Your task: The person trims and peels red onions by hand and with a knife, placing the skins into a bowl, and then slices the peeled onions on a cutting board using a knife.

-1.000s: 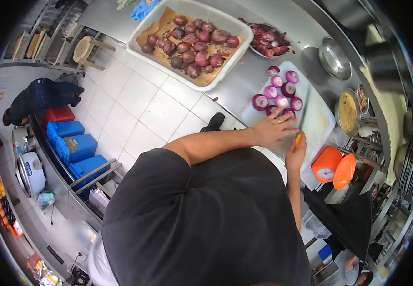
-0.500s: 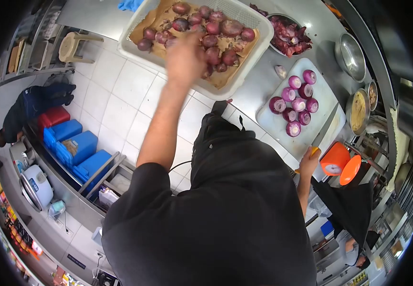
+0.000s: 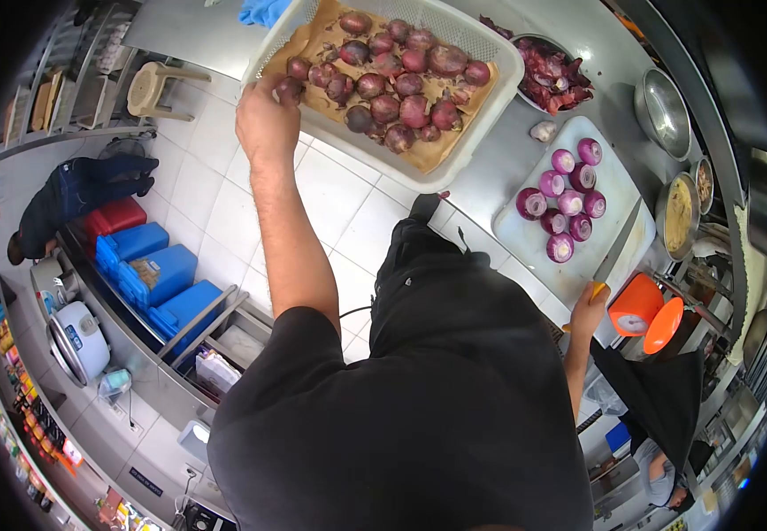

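My left hand (image 3: 268, 119) is at the near-left corner of a white plastic crate (image 3: 481, 150), its fingers closed round a red onion (image 3: 290, 91). Several unpeeled red onions (image 3: 385, 109) lie beside it on brown paper in the crate. My right hand (image 3: 587, 310) grips a knife by its yellow handle (image 3: 598, 289). The knife blade (image 3: 622, 241) rests along the right side of a white cutting board (image 3: 525, 239). Several peeled, trimmed purple onions (image 3: 569, 203) stand on that board, left of the blade.
A bowl of onion skins (image 3: 550, 80) sits behind the board, near a loose pale piece (image 3: 543, 131). Metal bowls (image 3: 663, 111) line the right side. An orange scale (image 3: 636, 305) stands near my right hand. Two other people (image 3: 74, 199) are farther off.
My left hand has moved left from over the middle of the crate to an onion at its corner. My right hand keeps hold of the knife. The whole view has shifted slightly.
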